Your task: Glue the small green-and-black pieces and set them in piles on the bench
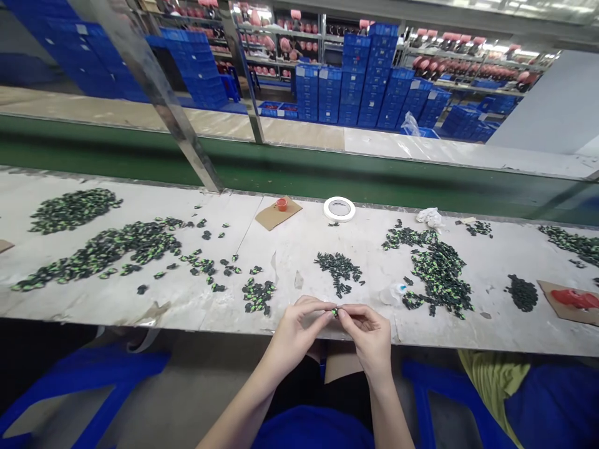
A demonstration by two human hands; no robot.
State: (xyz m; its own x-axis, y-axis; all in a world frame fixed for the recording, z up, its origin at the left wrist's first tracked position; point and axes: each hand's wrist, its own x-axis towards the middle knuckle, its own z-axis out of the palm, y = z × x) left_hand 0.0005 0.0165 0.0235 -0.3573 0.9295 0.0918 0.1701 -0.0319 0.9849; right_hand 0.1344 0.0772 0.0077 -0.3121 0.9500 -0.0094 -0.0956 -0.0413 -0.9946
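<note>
A small black and green part (pixel 335 312) is pinched between the fingertips of both hands, just above the near edge of the white worktable (pixel 299 243). My left hand (pixel 304 321) grips it from the left with thumb and forefinger. From the other side my right hand (pixel 367 327) holds it the same way. The fingers hide much of the part, so its exact kind is unclear. Beyond the hands lies a pile of small black pieces (pixel 339 269). Left of them sits a small heap of black and green parts (pixel 258 295).
Larger heaps of black and green parts lie left (pixel 112 246) and right (pixel 440 274). A small clear bottle (pixel 392 294) is near my right hand. Farther back are a tape roll (pixel 339 209), a red cup (pixel 281 204) on cardboard, and a metal post (pixel 182 131).
</note>
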